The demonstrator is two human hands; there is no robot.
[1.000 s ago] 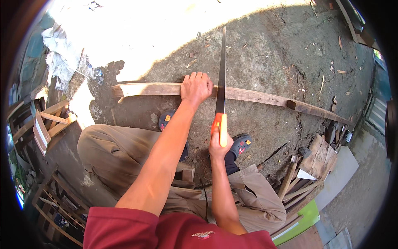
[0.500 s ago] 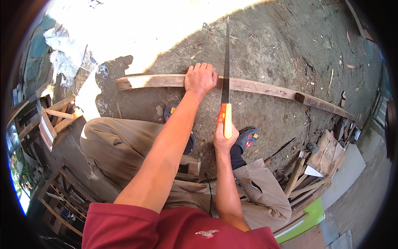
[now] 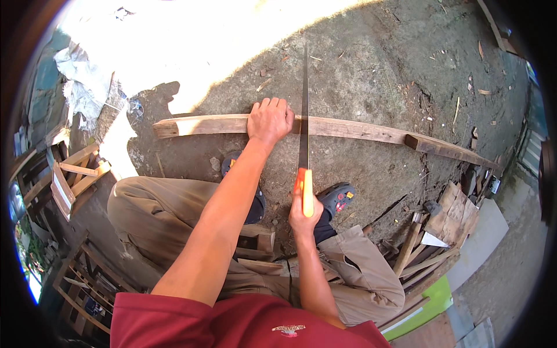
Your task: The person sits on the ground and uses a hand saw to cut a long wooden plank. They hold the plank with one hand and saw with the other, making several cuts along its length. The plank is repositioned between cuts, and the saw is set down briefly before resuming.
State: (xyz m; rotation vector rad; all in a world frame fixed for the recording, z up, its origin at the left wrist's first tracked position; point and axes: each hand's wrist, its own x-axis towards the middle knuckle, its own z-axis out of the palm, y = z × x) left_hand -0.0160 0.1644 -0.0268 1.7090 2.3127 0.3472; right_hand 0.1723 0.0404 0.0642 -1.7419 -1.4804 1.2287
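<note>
Wooden batten (image 3: 354,127): long, squared, lying crosswise before the person; its curve in the view may be lens bending. It is judged stiff and of moderate weight, rough rather than slippery, with some risk of splinters. Sound holding places are its broad upper face and long edges, clear of the blade.

Handsaw (image 3: 304,142): located across the batten, just right of the left hand (image 3: 270,120). Its narrow tapering blade shows nearly edge-on, with the tip beyond the batten's far edge. The blade is judged thin, light and springy, liable to bend if pushed off line; the orange-and-yellow handle (image 3: 308,194), on the near side of the batten, is the proper hold. Whether the teeth touch the wood cannot be determined.

Left hand: clamped over the batten from above, knuckles forward, fingertips hidden; the forearm runs obliquely from the near side. Clearance to the blade is small, which is judged a cut hazard.

Right hand (image 3: 304,225): wrapped round the saw handle, nearer the body than the batten, with the forearm roughly in line with the blade.

Dark timber piece (image 3: 455,152): at the batten's right end; contact between the two is unconfirmed.
</note>
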